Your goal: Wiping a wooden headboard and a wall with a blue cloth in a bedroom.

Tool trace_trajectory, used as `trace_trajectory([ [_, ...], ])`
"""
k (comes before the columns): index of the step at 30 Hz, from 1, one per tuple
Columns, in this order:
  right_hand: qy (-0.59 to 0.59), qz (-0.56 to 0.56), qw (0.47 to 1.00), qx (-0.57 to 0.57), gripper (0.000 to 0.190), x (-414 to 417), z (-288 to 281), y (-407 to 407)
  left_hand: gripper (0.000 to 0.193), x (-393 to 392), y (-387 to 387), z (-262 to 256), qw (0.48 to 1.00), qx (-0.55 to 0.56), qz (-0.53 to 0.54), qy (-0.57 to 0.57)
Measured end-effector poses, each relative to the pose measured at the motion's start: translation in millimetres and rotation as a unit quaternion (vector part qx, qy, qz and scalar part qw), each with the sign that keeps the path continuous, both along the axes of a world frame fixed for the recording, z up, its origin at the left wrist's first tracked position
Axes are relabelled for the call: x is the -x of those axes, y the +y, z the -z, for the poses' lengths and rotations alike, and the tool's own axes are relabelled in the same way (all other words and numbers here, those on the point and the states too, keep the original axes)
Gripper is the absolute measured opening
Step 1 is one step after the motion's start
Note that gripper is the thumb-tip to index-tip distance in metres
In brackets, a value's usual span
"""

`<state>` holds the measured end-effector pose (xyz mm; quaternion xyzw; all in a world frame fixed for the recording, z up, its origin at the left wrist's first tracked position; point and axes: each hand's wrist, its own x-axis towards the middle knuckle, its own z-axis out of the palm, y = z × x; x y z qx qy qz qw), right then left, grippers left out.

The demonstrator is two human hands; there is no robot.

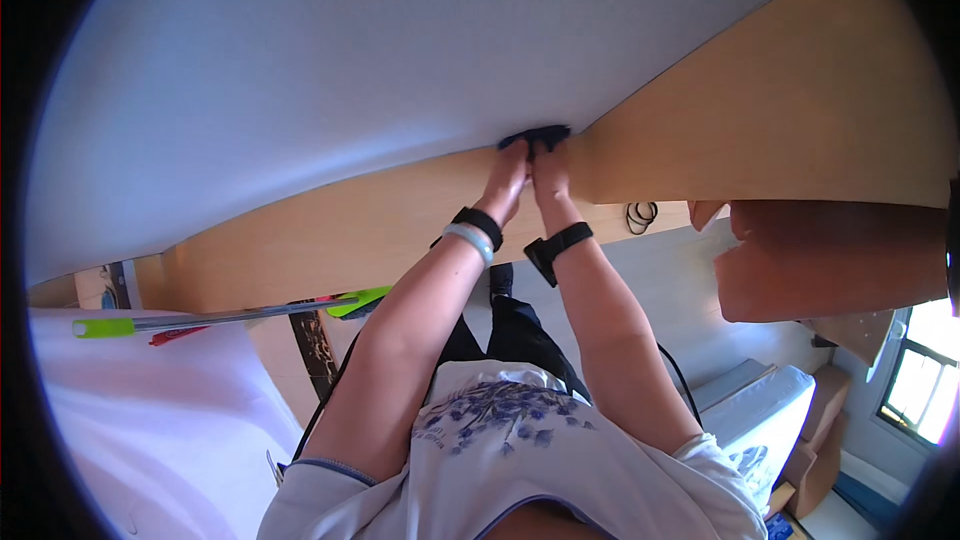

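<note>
My left hand (508, 174) and my right hand (553, 169) reach forward side by side, close together. Between their fingers and a pale wall-like surface (315, 67) is a dark blue cloth (551, 135), bunched in both hands. The cloth lies at the corner where that surface meets a light wood board (300, 240) and a wood side panel (772, 105). My fingertips are partly hidden by the cloth. Black bands circle both wrists, and a pale bangle (471, 238) sits on the left one.
A loop of black cord (641, 218) lies on the wood to the right. At the left is a green-ended pole (225, 316) with a green head. Brown sheet material (832, 262) hangs at the right. A plastic-wrapped slab (757, 412), cardboard (817, 442) and a window (919, 375) stand lower right.
</note>
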<state>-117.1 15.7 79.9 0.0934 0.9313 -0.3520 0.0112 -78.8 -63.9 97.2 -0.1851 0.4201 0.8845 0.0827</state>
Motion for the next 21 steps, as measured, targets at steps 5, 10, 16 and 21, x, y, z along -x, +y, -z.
trace_trajectory([
  [5, -0.11, -0.036, 0.984, -0.138, 0.065, -10, -64, 3, 0.029, -2, 5, 3, 0.972, 0.185, 0.124, 0.073],
  [10, -0.05, -0.204, 0.948, -0.238, 0.052, -15, -30, 21, 0.029, -28, 3, 4, 0.997, -0.012, 0.065, -0.049],
  [16, -0.011, -0.201, 0.927, -0.317, 0.05, -38, -3, -9, 0.031, -58, -32, 33, 0.965, 0.239, -0.023, -0.102],
  [21, 0.016, -0.264, 0.92, -0.289, 0.051, -56, -5, -18, 0.028, -65, -38, 80, 0.903, 0.424, -0.07, -0.02],
])
